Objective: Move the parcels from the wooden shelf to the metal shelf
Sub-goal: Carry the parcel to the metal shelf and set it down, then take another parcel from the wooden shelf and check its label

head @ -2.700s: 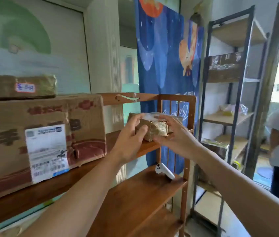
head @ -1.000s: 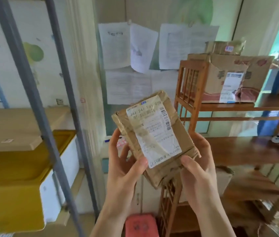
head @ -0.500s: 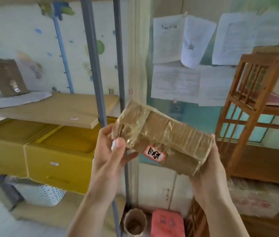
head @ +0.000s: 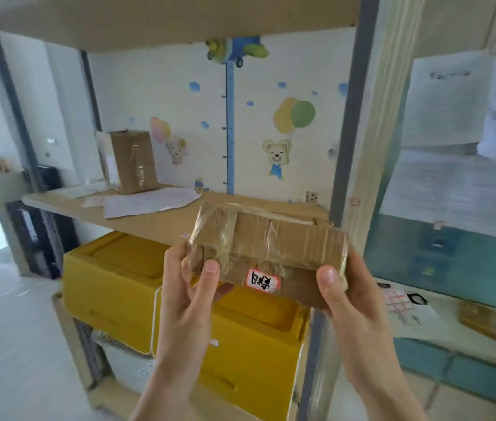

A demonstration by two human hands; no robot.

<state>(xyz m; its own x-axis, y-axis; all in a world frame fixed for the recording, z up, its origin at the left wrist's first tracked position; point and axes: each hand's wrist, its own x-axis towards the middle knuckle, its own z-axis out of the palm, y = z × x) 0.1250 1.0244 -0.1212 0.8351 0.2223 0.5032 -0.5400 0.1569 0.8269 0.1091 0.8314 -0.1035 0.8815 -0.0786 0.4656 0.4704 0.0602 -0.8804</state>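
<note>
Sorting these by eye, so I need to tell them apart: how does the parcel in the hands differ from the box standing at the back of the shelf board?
The held parcel lies flat and long, gripped at both ends by the left hand and right hand; the standing box rests upright on the shelf board, untouched. The held parcel carries a small red-edged sticker; none shows on the standing box. Both are brown cardboard wrapped in clear tape.

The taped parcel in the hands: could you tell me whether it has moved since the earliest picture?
Yes. The taped parcel has left the wooden shelf and is now held before the metal shelf board, above the yellow bins.
</note>
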